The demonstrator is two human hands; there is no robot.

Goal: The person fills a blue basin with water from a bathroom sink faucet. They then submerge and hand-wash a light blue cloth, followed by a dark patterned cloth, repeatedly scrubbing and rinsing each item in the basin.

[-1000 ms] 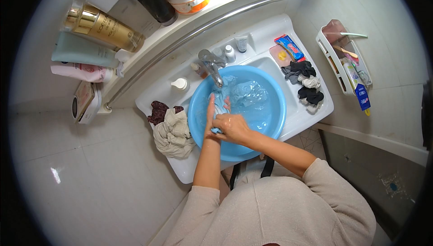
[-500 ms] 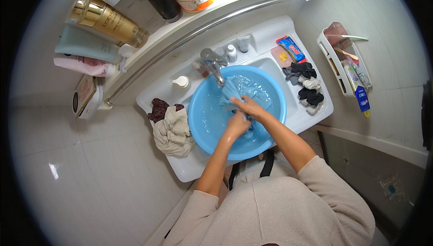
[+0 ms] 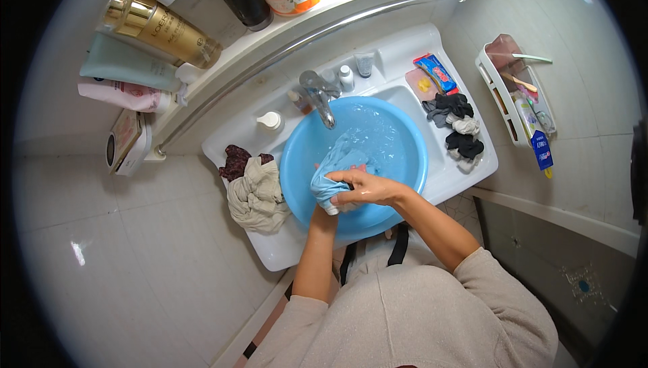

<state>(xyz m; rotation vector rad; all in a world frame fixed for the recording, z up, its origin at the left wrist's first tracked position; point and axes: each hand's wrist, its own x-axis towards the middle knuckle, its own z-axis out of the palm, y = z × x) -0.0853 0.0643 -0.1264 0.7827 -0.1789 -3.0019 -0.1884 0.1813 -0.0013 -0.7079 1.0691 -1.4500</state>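
In the head view, a light blue wet cloth [image 3: 335, 165] is bunched up inside a round blue basin [image 3: 289, 189] of water. My right hand [image 3: 364, 187] grips it from above, thumb and fingers bent around its near end. Beneath the cloth is my left hand [image 3: 322, 218], mostly covered by it; only the wrist and bits of finger show, and it holds the bundle from below. A chrome faucet [image 3: 318, 91] leans over the basin's far rim, with no stream visible from its spout.
On the white sink's left edge lie a beige cloth [image 3: 256, 196] and a dark red one [image 3: 236, 163]. Dark and pale socks [image 3: 462, 125] sit at its right, near a blue packet [image 3: 435, 73]. A pump bottle [image 3: 270, 122] stands behind; a toiletry shelf [image 3: 270, 37] overhangs the back.
The cloth has come nearer to me and gathered into a bundle. My left hand has gone underneath it, while my right hand has moved nearer and turned across its top.
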